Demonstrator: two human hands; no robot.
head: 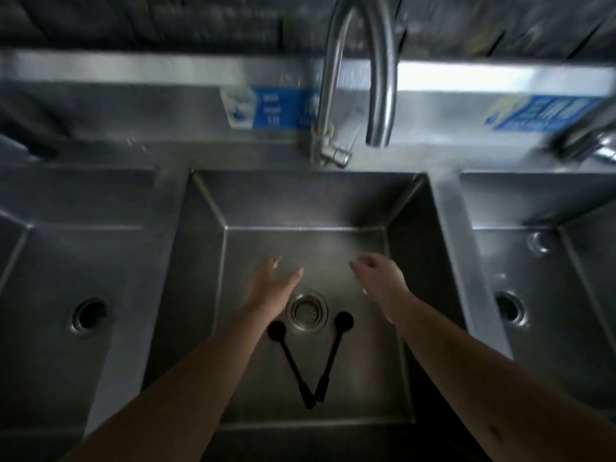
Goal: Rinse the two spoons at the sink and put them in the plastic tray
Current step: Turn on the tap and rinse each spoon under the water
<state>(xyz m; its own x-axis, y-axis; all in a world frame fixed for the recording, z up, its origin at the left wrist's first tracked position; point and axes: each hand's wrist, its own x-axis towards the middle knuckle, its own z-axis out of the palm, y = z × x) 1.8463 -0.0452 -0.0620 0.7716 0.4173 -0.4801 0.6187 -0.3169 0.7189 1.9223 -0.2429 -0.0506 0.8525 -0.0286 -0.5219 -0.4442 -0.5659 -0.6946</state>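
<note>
Two dark long-handled spoons lie on the floor of the middle steel sink basin (206, 261), forming a V with handle ends touching near me. The left spoon (289, 356) has its bowl left of the drain; the right spoon (333, 351) has its bowl right of it. My left hand (271, 283) hovers over the basin beyond the left spoon, fingers spread, holding nothing. My right hand (380, 273) hovers to the right of the drain, fingers loosely curled, empty. No plastic tray is in view.
A curved steel faucet (380, 95) arches over the back of the middle basin; no water stream shows. The drain strainer (308, 311) sits between the spoon bowls. Further basins lie to the left (90, 313) and right (510, 306). Blue labels are on the backsplash.
</note>
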